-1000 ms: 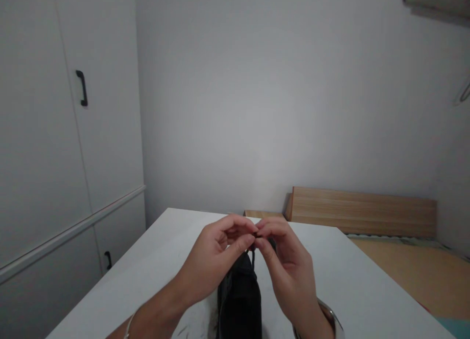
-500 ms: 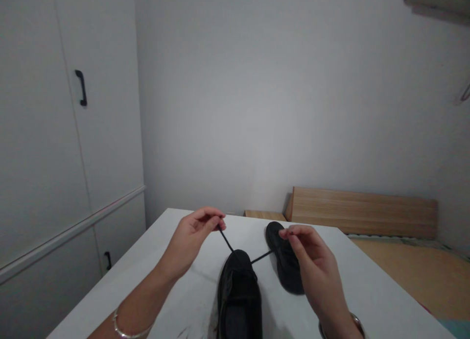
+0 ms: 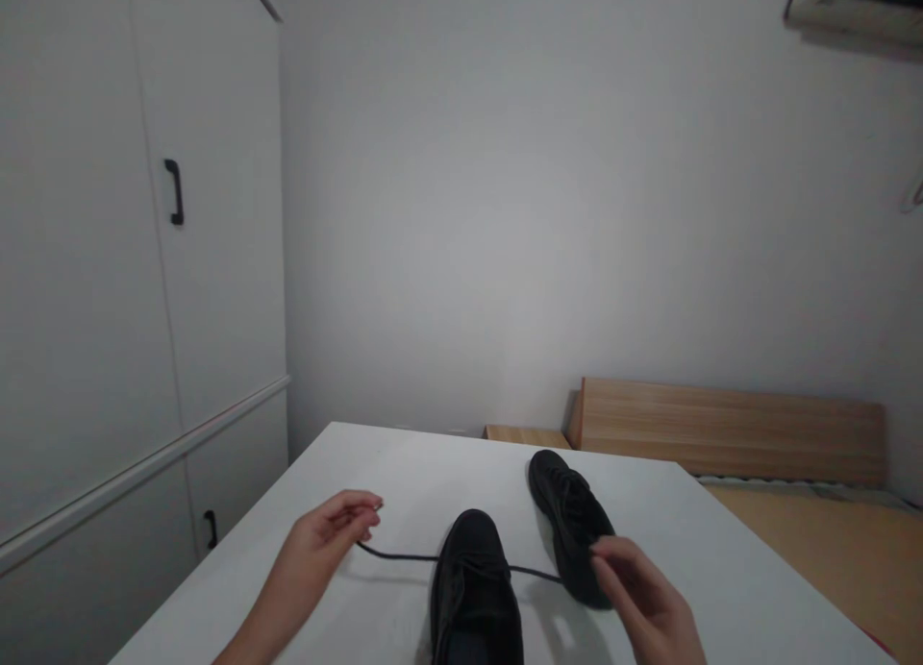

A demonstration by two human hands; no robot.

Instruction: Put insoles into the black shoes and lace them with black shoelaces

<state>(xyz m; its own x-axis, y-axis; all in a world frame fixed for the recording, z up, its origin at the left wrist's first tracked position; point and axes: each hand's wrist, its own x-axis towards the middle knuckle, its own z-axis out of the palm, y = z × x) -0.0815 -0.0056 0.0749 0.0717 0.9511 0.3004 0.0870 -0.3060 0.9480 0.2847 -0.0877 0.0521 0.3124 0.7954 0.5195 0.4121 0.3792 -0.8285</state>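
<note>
A black shoe (image 3: 472, 540) points away from me on the white table, its opening toward me and cut off by the bottom edge. Black shoelace (image 3: 404, 556) runs out from both sides of it. On the left, my left hand (image 3: 328, 535) pinches one lace end between thumb and fingers. To the right, my right hand (image 3: 641, 588) is closed in a pinch, with the other side of the lace leading toward it; that tip is hidden. Just beyond my right hand lies a second black shoe (image 3: 569, 526), laced and turned at an angle.
The white table (image 3: 382, 473) extends to both sides of the shoes. White cabinets (image 3: 223, 290) with black handles stand on the left. A bed with a wooden headboard (image 3: 728, 425) is at the right, and an air conditioner (image 3: 851, 12) hangs above.
Both hands have moved lower and outward, left hand leftward and right hand rightward. The lace, earlier slanting up above the shoe's toe, now stretches low to either side. The view has tilted slightly up.
</note>
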